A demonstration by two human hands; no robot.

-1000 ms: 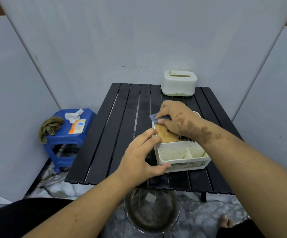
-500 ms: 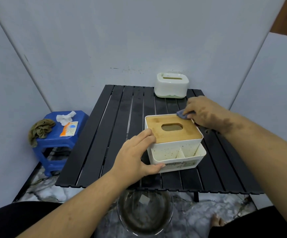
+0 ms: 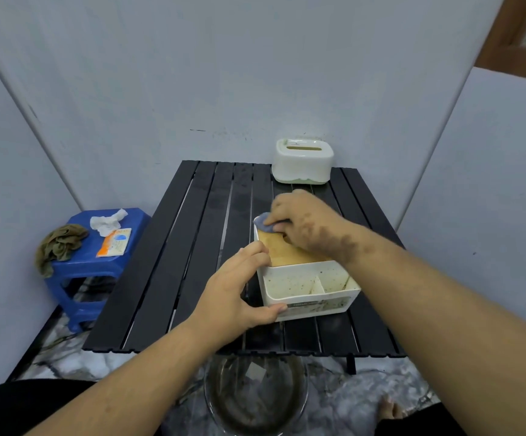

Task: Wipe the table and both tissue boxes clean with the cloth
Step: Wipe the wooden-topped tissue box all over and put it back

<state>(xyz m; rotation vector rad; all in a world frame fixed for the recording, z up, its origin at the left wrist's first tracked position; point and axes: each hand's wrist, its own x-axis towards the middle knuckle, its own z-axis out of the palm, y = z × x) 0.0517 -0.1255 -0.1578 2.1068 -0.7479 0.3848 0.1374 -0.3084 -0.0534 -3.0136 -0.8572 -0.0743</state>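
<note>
Head view shows your right hand [image 3: 302,221] pressing a small blue-grey cloth [image 3: 266,222] with curled fingers against the far left corner of the bamboo lid [image 3: 282,253] of the near tissue box [image 3: 309,284]. Your left hand [image 3: 236,297] braces that box, fingers laid along its left wall and thumb hooked at the front lower corner.

The risk, as I judge it: a hard stroke could shift the lid or slide the box across the slatted tabletop [image 3: 192,247] if your left hand eases off. A damp cloth could also smear the grime rather than lift it.

The box's open front tray, split by a divider, holds nothing but dark specks on its walls. The second tissue box [image 3: 302,162] sits well apart at the far edge; what is inside it is hidden. Below the near edge, a glass bowl [image 3: 255,394] on the floor holds murky water, by the look of it.
</note>
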